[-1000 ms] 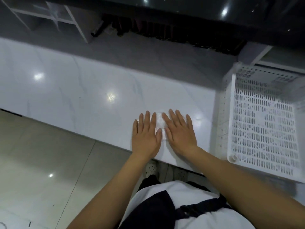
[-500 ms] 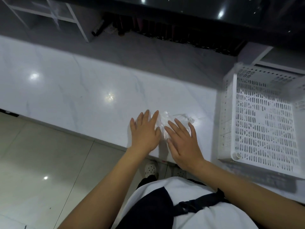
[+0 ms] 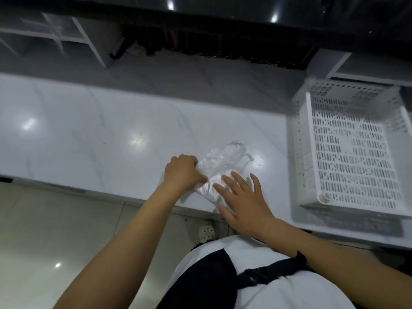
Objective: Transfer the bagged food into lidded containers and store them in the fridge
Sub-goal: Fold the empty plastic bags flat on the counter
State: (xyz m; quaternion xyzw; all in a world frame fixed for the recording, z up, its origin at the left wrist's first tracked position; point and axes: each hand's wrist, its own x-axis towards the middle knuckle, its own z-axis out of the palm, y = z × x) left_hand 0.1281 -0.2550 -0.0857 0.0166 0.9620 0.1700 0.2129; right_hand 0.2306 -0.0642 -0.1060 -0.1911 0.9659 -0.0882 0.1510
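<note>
A crumpled clear plastic bag (image 3: 219, 165) lies on the white marble counter (image 3: 111, 134) near its front edge, its handles pointing away from me. My left hand (image 3: 181, 172) is closed on the bag's left edge, fingers curled into the plastic. My right hand (image 3: 242, 200) lies flat on the bag's near right part with fingers spread. What the bag holds cannot be made out. No lidded container or fridge is in view.
A white perforated plastic basket (image 3: 308, 152) stands on the counter to the right of the bag. Behind the counter runs a dark shelf with a row of dark bottles (image 3: 223, 47). A white frame (image 3: 89, 39) stands at the back left. Tiled floor (image 3: 55, 230) lies below.
Both hands lay flat side by side on the folded bag. Now my left hand has curled shut on its edge, my right hand has slid nearer and rightward, and the bag has spread out.
</note>
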